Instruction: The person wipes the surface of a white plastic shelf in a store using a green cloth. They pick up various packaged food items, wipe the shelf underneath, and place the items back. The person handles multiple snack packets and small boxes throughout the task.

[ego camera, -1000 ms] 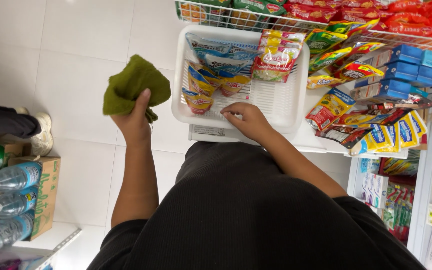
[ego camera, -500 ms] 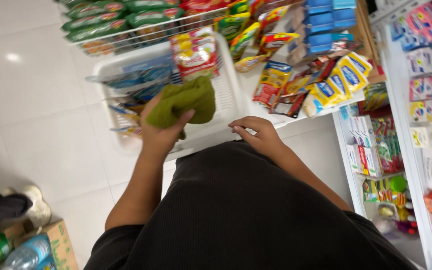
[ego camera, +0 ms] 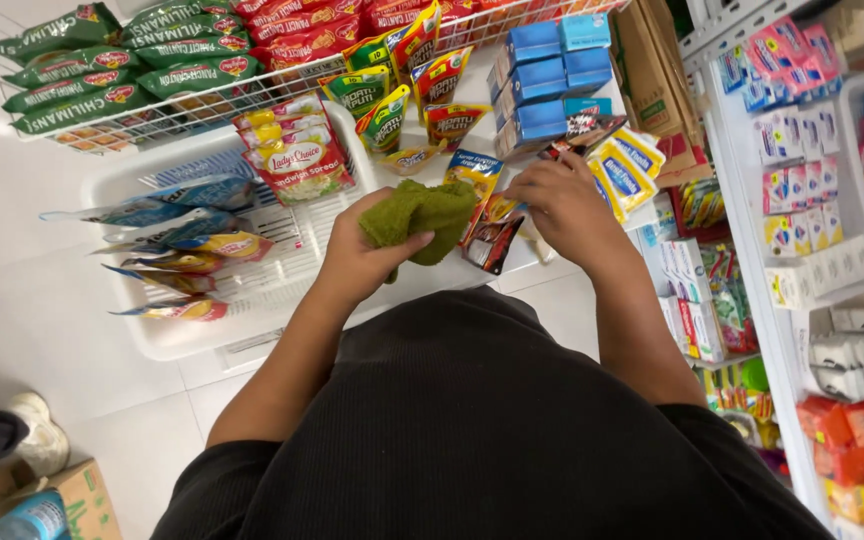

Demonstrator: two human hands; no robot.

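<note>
While the left hand (ego camera: 367,255) clenches a crumpled green cloth (ego camera: 420,215), the right hand (ego camera: 562,200) — just beside it — fingers a dark foil sachet (ego camera: 492,240).

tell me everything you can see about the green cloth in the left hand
The green cloth is a soft, fuzzy, olive-green rag, like towelling, bunched into a crumpled wad. The left hand grips it from below, thumb across its lower edge. It sits above the white shelf, beside the white basket, with its right edge against small snack packets. Whether it presses on the shelf cannot be told.
</note>
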